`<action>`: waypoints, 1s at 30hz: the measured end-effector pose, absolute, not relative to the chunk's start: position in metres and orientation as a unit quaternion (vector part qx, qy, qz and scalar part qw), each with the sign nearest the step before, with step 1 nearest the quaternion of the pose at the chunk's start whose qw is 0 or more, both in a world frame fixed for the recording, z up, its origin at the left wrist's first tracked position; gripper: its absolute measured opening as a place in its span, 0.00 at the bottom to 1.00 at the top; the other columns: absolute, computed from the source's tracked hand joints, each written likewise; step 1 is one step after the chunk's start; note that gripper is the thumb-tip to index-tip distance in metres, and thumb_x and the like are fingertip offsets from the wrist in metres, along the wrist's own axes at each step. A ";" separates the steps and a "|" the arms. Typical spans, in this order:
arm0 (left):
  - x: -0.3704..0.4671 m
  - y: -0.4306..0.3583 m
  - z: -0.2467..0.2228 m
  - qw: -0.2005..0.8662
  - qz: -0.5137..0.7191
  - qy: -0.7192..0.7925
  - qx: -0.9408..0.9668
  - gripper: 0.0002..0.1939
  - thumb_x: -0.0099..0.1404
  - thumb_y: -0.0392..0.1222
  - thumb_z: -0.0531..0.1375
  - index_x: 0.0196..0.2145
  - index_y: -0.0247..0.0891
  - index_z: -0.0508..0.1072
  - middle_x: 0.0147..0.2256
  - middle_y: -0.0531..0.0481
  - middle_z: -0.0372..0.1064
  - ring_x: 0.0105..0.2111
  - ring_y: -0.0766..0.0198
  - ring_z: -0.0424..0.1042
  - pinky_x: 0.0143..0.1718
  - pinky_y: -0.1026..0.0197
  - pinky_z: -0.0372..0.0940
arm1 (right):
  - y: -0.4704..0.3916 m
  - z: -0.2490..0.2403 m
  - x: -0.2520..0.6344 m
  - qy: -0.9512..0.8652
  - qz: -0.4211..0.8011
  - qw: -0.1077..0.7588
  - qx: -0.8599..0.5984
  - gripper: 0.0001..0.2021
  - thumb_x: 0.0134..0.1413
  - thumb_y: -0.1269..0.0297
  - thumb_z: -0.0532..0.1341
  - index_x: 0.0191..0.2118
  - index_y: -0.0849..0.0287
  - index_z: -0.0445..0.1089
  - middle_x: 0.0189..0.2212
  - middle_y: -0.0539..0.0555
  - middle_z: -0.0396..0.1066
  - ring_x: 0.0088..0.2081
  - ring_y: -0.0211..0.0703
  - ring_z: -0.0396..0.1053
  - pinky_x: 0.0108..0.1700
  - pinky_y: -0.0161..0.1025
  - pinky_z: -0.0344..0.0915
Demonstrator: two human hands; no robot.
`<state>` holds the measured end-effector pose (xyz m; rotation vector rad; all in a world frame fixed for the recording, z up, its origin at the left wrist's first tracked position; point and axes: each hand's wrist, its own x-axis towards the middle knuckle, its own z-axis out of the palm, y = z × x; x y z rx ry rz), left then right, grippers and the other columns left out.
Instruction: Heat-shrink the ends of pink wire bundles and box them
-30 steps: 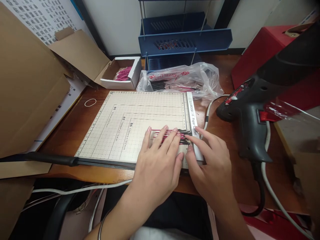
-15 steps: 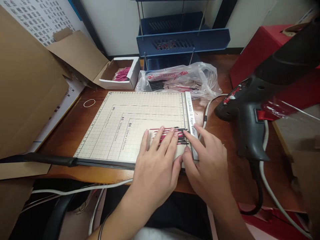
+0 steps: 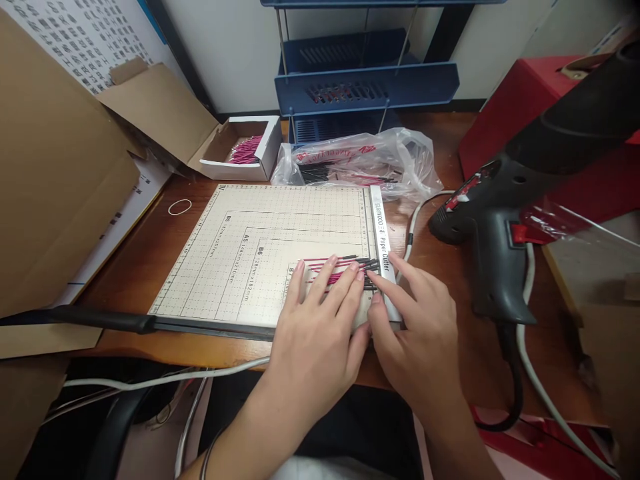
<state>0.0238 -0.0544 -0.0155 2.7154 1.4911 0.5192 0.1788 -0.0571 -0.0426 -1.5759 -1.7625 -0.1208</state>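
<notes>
Several thin magenta wires with black ends (image 3: 345,261) lie side by side across the lower right of the paper cutter (image 3: 200,267). My left hand (image 3: 320,327) rests over them, palm down, fingers spread and fingertips on the magenta parts. At the black ends is my right hand (image 3: 420,327), its fingers apart. Its index fingertip touches the ends near the cutter's white edge strip (image 3: 379,220), and the thumb is bent beside my left thumb. Parts of the wires are hidden under my left fingers.
Behind the cutter are a small white box (image 3: 273,143) of magenta wires and a clear plastic bag (image 3: 410,160) with black and magenta pieces. A black heat gun (image 3: 500,247) stands at right. The cutter's handle (image 3: 115,320) extends left; a rubber band (image 3: 179,207) lies nearby.
Both hands have shifted slightly right across the cutter, and the wires lie a little further right under my left fingers. The camera view has moved slightly.
</notes>
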 end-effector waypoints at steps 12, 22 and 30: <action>0.019 -0.061 -0.018 0.055 0.251 0.472 0.843 0.26 0.77 0.36 0.46 0.69 0.29 0.63 0.70 0.45 0.59 0.74 0.52 0.50 0.74 0.45 0.39 | -0.057 -0.041 0.178 -0.706 -0.060 0.323 -0.628 0.18 0.68 0.59 0.56 0.56 0.56 0.75 0.62 0.56 0.69 0.56 0.58 0.70 0.55 0.57 0.66; 0.019 -0.064 -0.020 0.061 0.262 0.491 0.828 0.28 0.69 0.31 0.51 0.64 0.33 0.70 0.67 0.48 0.65 0.71 0.45 0.57 0.73 0.39 0.40 | -0.056 -0.042 0.177 -0.707 -0.067 0.311 -0.632 0.17 0.67 0.61 0.57 0.56 0.55 0.75 0.62 0.56 0.68 0.57 0.57 0.70 0.55 0.55 0.65; 0.009 -0.060 -0.009 0.038 0.417 0.487 0.767 0.15 0.64 0.27 0.51 0.24 0.40 0.68 0.51 0.48 0.81 0.60 0.48 0.73 0.66 0.34 0.54 | -0.057 -0.040 0.179 -0.706 -0.059 0.340 -0.619 0.17 0.64 0.65 0.60 0.56 0.56 0.75 0.61 0.57 0.69 0.56 0.56 0.70 0.55 0.53 0.66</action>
